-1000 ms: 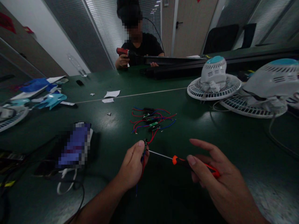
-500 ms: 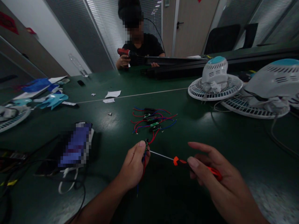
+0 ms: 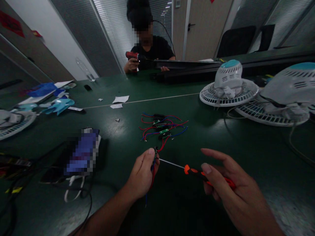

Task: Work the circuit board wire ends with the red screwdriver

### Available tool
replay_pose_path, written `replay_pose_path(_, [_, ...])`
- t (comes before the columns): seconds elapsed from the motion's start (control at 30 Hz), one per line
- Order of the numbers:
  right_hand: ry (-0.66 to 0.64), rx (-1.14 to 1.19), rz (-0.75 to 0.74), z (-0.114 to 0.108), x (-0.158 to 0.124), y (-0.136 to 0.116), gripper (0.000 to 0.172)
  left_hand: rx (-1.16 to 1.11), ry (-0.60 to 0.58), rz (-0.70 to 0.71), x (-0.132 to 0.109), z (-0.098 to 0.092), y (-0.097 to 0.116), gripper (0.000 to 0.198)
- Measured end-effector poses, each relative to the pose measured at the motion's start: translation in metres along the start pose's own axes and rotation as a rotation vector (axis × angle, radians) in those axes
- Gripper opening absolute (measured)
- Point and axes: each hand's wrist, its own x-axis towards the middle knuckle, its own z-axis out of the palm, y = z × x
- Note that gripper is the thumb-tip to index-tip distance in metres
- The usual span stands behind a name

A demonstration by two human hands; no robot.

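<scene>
Between the thumb and fingers of my left hand (image 3: 142,172) is a small green circuit board (image 3: 155,156) with red and blue wires; the fingers cover much of it. My right hand (image 3: 228,183) grips the orange and black handle of a screwdriver (image 3: 194,171), its index finger stretched out away from the handle. The metal shaft points left, and its tip meets the board at my left fingertips. Just beyond lie several similar small boards (image 3: 163,131) with red and blue wires, bunched together on the green table (image 3: 187,209).
A phone (image 3: 83,152) with cables lies at left. White fan parts (image 3: 228,93) stand at right. Paper scraps (image 3: 120,99), blue fan blades (image 3: 60,105) and a plastic bottle (image 3: 85,69) are farther back. Across the table, a person (image 3: 157,47) holds a red power drill (image 3: 132,55) by long black bars (image 3: 187,73).
The view has shifted slightly, so everything sits a little farther right. My right thumb and fingers have moved a little along the screwdriver handle, showing more of it. The tip stays at the board.
</scene>
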Motion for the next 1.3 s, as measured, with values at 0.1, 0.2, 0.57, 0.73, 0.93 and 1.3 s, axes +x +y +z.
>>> replay_pose_path(0.1, [0.014,-0.004,-0.003,0.000,0.000,0.000,0.038,0.028,0.015,0.008,0.000,0.001,0.000,0.040])
replay_pose_path(0.2, [0.014,0.004,0.005,-0.001,0.000,0.000,0.039,0.025,0.021,0.010,0.000,0.001,0.001,0.042])
replay_pose_path(0.57, [0.001,0.058,0.083,0.000,-0.002,0.002,0.043,-0.017,0.009,0.013,-0.001,0.003,0.005,0.041])
replay_pose_path(0.73, [-0.017,0.081,0.210,-0.001,-0.003,-0.005,0.053,0.007,0.006,0.019,-0.002,0.003,0.006,0.040])
replay_pose_path(0.93, [-0.047,-0.027,0.116,0.000,-0.002,-0.001,0.048,-0.030,-0.014,0.010,-0.002,0.001,0.003,0.040])
replay_pose_path(1.3, [0.009,-0.045,0.016,-0.001,0.001,0.001,0.042,-0.049,0.001,-0.012,0.000,0.000,0.000,0.040])
